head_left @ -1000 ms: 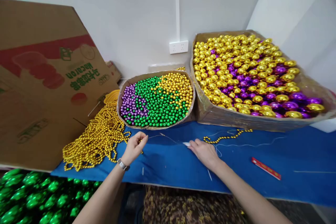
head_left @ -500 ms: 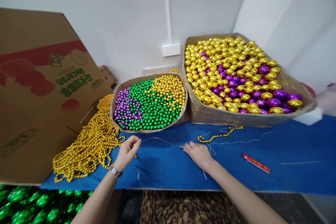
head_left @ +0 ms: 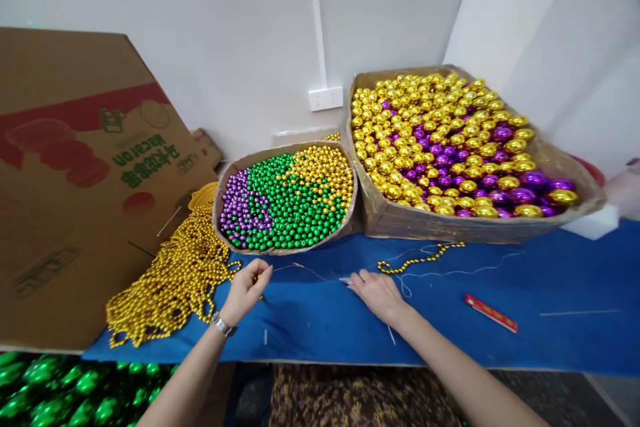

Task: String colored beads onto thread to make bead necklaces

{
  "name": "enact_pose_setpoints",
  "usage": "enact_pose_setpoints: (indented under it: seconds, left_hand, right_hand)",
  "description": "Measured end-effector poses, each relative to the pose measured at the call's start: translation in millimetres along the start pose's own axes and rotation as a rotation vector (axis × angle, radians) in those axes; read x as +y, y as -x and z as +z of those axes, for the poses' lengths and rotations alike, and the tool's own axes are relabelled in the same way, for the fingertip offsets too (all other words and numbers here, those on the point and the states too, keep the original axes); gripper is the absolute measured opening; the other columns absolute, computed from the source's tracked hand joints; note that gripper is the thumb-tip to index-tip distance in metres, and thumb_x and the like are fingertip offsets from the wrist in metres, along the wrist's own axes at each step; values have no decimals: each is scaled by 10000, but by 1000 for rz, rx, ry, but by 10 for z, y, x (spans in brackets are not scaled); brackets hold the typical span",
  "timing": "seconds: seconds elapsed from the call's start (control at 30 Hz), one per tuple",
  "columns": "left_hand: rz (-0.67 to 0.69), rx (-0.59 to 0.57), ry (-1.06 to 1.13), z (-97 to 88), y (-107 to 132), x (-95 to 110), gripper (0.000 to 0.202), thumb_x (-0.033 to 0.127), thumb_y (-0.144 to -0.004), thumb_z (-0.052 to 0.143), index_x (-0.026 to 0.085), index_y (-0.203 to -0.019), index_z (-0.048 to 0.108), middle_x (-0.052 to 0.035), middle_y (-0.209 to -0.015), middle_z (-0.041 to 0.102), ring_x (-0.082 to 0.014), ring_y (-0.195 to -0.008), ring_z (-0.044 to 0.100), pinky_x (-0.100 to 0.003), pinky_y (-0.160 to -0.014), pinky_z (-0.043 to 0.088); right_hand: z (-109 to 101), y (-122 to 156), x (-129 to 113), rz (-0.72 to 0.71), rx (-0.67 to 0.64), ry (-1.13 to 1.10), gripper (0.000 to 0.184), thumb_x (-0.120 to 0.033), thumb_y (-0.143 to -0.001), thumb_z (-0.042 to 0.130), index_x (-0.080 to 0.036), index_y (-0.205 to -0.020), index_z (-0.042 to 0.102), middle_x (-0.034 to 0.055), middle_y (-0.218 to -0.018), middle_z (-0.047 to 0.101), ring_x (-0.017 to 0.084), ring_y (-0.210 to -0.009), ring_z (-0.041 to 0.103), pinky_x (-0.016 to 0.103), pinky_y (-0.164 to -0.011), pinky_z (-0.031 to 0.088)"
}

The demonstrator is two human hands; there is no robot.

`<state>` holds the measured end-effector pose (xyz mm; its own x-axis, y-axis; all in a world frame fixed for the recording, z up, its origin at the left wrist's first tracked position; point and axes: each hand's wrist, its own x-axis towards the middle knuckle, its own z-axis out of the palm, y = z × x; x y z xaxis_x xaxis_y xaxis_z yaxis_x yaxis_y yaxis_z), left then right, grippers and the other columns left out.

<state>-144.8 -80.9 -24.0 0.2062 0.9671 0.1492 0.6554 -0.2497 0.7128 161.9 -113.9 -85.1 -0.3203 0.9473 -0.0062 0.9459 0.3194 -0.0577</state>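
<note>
My left hand (head_left: pixel 246 292) is closed in a pinch on a thin thread (head_left: pixel 311 271). A few gold beads show at its fingers and just below them. The thread arcs through the air toward my right hand (head_left: pixel 377 295), with a small knot or bit of gold near its middle. From the closed fingers of my right hand sticks a small pointed metal tool (head_left: pixel 345 280); its body is hidden under the hand. Beyond that hand, a short string of gold beads (head_left: pixel 420 260) and loose pale thread (head_left: pixel 463 273) lie on the blue cloth (head_left: pixel 330 327).
A cardboard tray (head_left: pixel 287 250) holds small purple, green and gold beads. Right of it, a larger box (head_left: pixel 450 227) holds gold and purple balls. Gold bead strings (head_left: pixel 167 287) lie beside a big carton (head_left: pixel 75 213) at left. A red strip-shaped item (head_left: pixel 491 313) rests at right.
The view has shifted slightly. Both hands keep nearly the same place and grip, and the thread between them hangs almost as before.
</note>
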Motion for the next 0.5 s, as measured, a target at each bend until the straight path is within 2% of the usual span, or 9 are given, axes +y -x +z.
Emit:
enact_pose_setpoints:
  seconds: [0.07, 0.23, 0.37, 0.5]
  left_hand:
    - [6, 5, -13, -7, -10, -8, 265, 399, -847, 466, 177, -704, 484, 45, -585, 409, -98, -537, 385, -213, -514, 325]
    - [14, 4, -35, -11, -17, -5, 268, 398, -850, 463, 177, -701, 483, 42, -586, 419, -100, -542, 396, -212, -514, 327]
    - [10, 0, -35, -9, -2, 21, 282, 411, -860, 451, 179, -701, 473, 40, -593, 422, -101, -548, 403, -211, -517, 335]
    - [36, 7, -81, -30, 13, 23, 288, 419, -870, 430, 184, -713, 482, 40, -587, 437, -105, -533, 426, -210, -510, 346]
  right_hand:
    - [-11, 11, 40, 11, 5, -2, 231, -360, -941, 417, -216, -966, 595, 42, -864, 638, 171, -763, 646, 228, -611, 419]
    - [-89, 94, 153, 25, 23, -20, 297, -401, -953, 358, -235, -1118, 540, 70, -948, 629, 186, -789, 645, 251, -631, 423]
    - [-76, 83, 65, -13, 12, -49, 262, -404, -933, 416, -229, -1054, 570, 70, -926, 637, 175, -781, 642, 237, -644, 419]
    - [-1, 44, -23, 23, 11, -80, 240, -372, -936, 425, -210, -919, 601, 56, -862, 647, 166, -751, 646, 232, -635, 423]
